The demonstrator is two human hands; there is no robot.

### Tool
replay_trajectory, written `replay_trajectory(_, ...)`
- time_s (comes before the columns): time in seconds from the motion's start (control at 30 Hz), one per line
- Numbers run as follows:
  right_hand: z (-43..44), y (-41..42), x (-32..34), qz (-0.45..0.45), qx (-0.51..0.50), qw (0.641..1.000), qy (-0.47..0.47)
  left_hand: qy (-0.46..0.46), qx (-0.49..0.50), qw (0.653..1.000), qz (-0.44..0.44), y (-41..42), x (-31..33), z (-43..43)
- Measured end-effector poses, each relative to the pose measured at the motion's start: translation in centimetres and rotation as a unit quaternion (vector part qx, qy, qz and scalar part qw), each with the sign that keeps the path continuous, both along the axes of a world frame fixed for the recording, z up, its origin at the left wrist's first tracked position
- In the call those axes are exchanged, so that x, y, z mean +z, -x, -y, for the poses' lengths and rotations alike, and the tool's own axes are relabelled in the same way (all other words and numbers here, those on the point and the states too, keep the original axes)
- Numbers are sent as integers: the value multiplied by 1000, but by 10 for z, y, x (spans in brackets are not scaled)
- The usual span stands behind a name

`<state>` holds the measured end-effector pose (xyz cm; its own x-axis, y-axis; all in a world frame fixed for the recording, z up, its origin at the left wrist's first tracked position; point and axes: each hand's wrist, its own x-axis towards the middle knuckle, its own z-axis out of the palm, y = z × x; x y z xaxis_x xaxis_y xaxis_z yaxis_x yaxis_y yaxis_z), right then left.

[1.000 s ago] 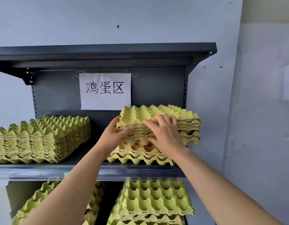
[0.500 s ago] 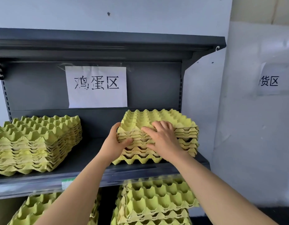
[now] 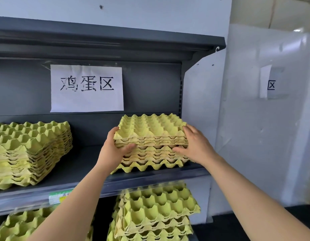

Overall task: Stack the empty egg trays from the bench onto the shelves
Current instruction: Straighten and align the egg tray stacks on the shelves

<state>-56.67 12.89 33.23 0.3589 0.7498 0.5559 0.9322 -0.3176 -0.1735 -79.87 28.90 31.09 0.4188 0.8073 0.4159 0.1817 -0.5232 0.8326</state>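
Grey metal shelf (image 3: 77, 164) against a pale wall carries a stack of yellow-green pulp egg trays (image 3: 150, 129) at its right end, the bottom tray reaching the front lip, with bare shelf between it and a second stack (image 3: 29, 150) on the left. The left hand (image 3: 114, 150) grips the upper trays' near-left corner, thumb tucked beneath them. The right hand (image 3: 197, 145) clasps their right edge.

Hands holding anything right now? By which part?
The top trays: left hand grips the front-left corner, right hand the front-right corner.
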Motion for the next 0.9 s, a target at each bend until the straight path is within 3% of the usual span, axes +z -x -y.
replay_trajectory(0.17,-2,-6,-5,0,29,999,-16,-9,16,1000,-16,-1,-2,4)
replay_trajectory(0.3,2,-14,-8,-208,51,971,-107,32,13,999,-13,4,-2,4)
replay_trajectory(0.4,6,-25,-16,-313,75,942,-92,50,17,998,-18,2,-2,5)
replay_trajectory(0.63,-3,-33,-26,-394,129,903,-114,72,19,997,24,-7,-1,9)
replay_trajectory(0.9,-10,-32,-29,-403,131,887,-186,68,37,995,58,-11,4,12)
